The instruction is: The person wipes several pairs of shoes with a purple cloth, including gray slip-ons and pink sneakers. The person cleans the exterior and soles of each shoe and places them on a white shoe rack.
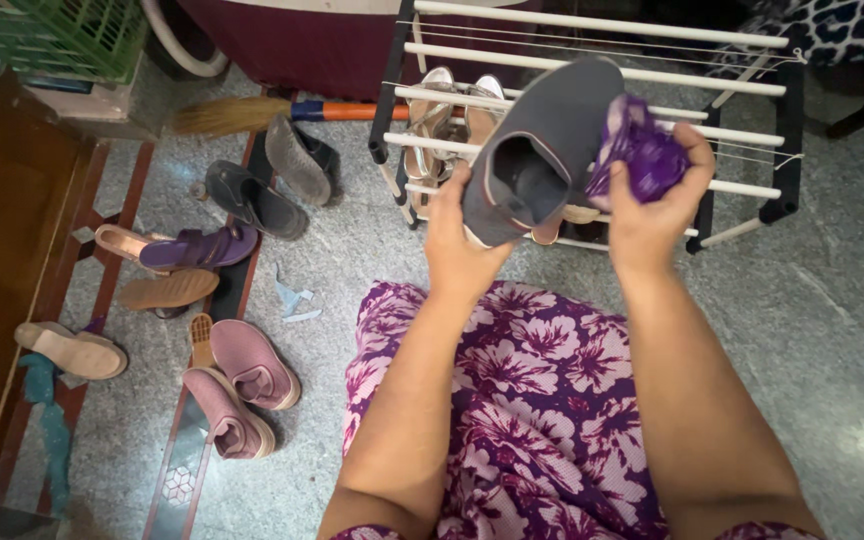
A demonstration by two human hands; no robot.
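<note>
Your left hand (459,232) grips the heel end of a grey shoe (542,140), fingers curled together under the sole, thumb up by the opening. The shoe is held in the air above your lap, toe pointing away and up, its opening facing you, in front of the rack (752,130).

Your right hand (657,205) holds a purple cloth (642,155) bunched up, fingers closed round it, thumb on the near side. The cloth is pressed against the shoe's right side, near the collar.

The rack has white bars and black end posts. It stands on the grey stone floor (832,300), just beyond your hands. A pair of silver sandals (452,110) sits on a lower bar, partly hidden behind the shoe.

Your lap shows a purple dress (542,410) with white flowers.

To your left on the floor:
- pink shoes (237,385), a pair, side by side, nearest your knee
- a purple sandal (197,248) and a tan sole (167,290) just below it
- two dark slippers (272,180), further off, near the rack's left post
- a beige sandal (72,350) by the wooden door (2,250)
- a scrap of pale paper (295,300) between the slippers and your knee

A broom (252,113) with an orange handle lies behind the slippers, its handle running toward the rack. A green crate (62,35) is in the top left corner.
</note>
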